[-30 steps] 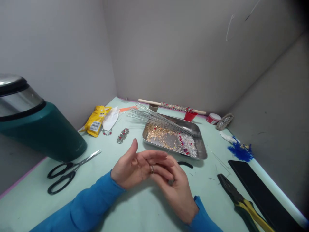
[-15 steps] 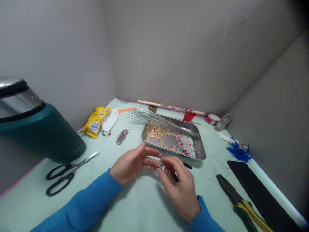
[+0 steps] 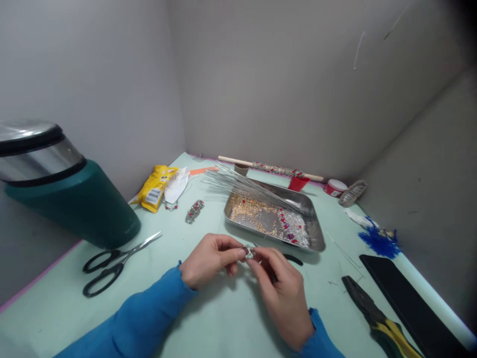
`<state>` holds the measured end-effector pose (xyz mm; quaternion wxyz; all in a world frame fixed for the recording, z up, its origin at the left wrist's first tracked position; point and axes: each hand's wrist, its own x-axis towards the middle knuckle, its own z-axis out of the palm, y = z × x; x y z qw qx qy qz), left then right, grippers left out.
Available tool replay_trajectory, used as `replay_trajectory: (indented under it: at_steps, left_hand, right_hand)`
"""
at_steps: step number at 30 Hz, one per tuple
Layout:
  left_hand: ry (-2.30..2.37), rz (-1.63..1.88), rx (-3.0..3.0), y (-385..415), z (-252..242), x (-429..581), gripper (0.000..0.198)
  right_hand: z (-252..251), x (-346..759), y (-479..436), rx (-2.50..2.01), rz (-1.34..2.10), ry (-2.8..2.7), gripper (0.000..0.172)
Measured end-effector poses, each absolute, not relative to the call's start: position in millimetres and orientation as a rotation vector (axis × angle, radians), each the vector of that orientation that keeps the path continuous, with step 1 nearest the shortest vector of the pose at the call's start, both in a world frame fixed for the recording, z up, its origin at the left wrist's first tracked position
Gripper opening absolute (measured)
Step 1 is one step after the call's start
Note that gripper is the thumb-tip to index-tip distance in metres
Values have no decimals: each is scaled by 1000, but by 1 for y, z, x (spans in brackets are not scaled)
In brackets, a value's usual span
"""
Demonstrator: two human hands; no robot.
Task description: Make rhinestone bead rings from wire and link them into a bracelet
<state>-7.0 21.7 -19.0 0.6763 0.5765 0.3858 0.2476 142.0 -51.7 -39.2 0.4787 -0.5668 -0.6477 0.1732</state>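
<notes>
Grey walls (image 3: pixel 261 79) meet behind the green tabletop (image 3: pixel 223 323). Off the near edge of the tray (image 3: pixel 257 233), the left hand (image 3: pixel 208 261) and right hand (image 3: pixel 283 286) pinch a ring (image 3: pixel 248 251) between their fingers (image 3: pixel 234 256); scissors (image 3: pixel 126 255) lie leftward.

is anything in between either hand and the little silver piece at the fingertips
No, nothing visible is in between: the left hand and the right hand both have the small silver piece at their fingers. The metal tray lies beyond the hands.
</notes>
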Motion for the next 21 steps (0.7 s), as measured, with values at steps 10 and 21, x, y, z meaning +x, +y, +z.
replay_trajectory:
  at_steps: [10,21]
  left_hand:
    - [893,591,1347,17,-18,-4,23]
    - [1698,720,1950,55,2,-61,21]
  right_hand:
    - [-46,140,-50,-1420,500,-1530,12]
    - [-47,136,-53,-1419,418,-1598,12]
